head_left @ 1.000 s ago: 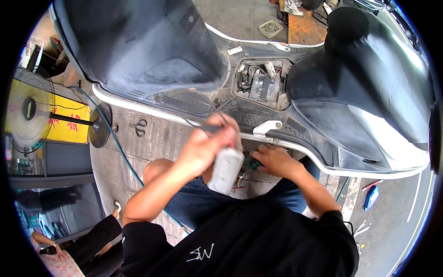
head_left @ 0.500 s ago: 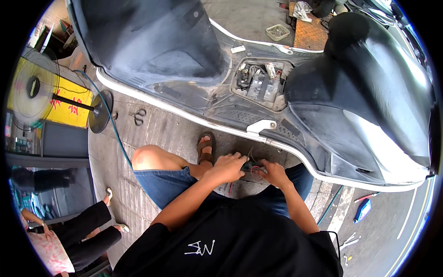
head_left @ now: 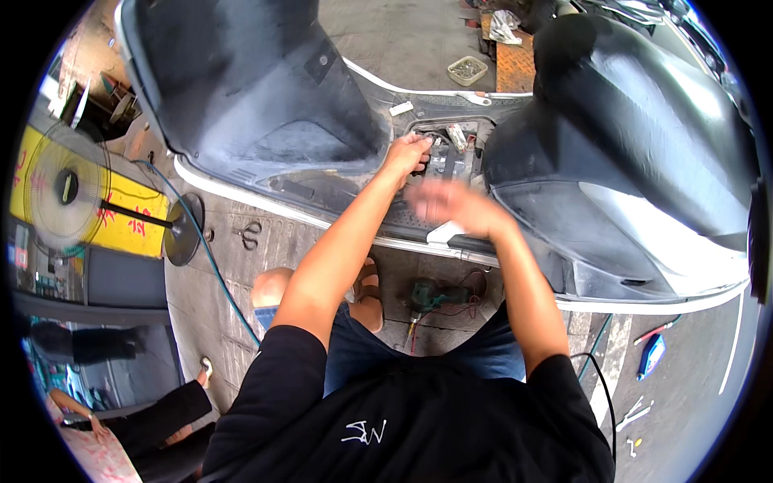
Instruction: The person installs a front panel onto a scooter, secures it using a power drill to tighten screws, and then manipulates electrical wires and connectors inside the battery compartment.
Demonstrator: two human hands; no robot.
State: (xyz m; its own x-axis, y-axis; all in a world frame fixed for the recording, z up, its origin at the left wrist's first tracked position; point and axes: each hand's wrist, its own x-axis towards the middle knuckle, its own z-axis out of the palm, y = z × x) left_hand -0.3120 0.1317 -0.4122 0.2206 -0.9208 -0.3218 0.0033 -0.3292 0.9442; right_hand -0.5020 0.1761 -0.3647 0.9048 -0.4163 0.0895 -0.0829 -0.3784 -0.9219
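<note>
My left hand (head_left: 411,153) is at the left side of the open battery compartment (head_left: 481,129) in the black scooter's floorboard, fingers pinched on something small that is hidden. Inside sit a battery (head_left: 451,165) and a small pale part (head_left: 457,138) above it. My right hand (head_left: 451,205) hovers just below the compartment, smeared by motion, over the floorboard near a white bracket (head_left: 443,232). On the pavement between my legs lies a green power tool (head_left: 427,296) with thin red and dark wires beside it.
At left stand a pedestal fan (head_left: 68,185) and yellow sign (head_left: 141,233); scissors (head_left: 250,235) and a hose lie nearby. A person (head_left: 97,451) stands lower left. At right lie a blue bottle (head_left: 651,357) and wrenches (head_left: 636,414). A small tray (head_left: 467,71) sits beyond the scooter.
Both hands have moved up from beside the green tool to the battery compartment. The grey object my left hand held a second ago is no longer in it. The tool now shows fully.
</note>
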